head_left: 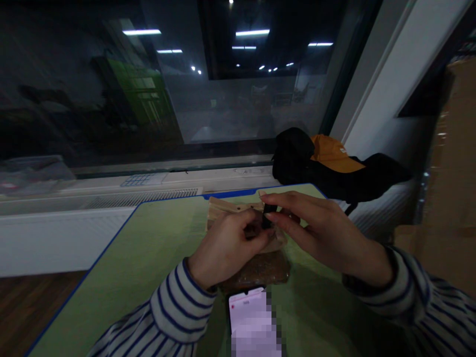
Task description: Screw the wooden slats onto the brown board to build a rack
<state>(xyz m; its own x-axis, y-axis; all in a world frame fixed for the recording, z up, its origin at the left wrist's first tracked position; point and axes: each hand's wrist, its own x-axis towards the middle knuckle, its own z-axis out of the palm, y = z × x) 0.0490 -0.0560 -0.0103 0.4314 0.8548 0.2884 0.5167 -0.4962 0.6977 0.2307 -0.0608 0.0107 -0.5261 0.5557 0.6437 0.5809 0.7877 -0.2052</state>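
Note:
Over the table my right hand (316, 228) pinches a small black block-shaped piece (268, 216) between thumb and fingertips. My left hand (230, 243) is closed close beside it, its fingertips at the lower end of the black piece; what they grip is partly hidden. Beneath both hands lies a crumpled beige wrapper or pouch (219, 208), mostly covered by the fingers. Nearer to me is a brown block in clear wrapping (256, 272). A lit phone (247, 312) lies below it, its screen partly pixelated.
The pale green table (159, 258) has a blue edge and stands against a radiator (92, 233) and window sill. An orange cap (334, 152) rests on dark clothing (320, 176) at the back right. Cardboard boxes (446, 198) stand at the right.

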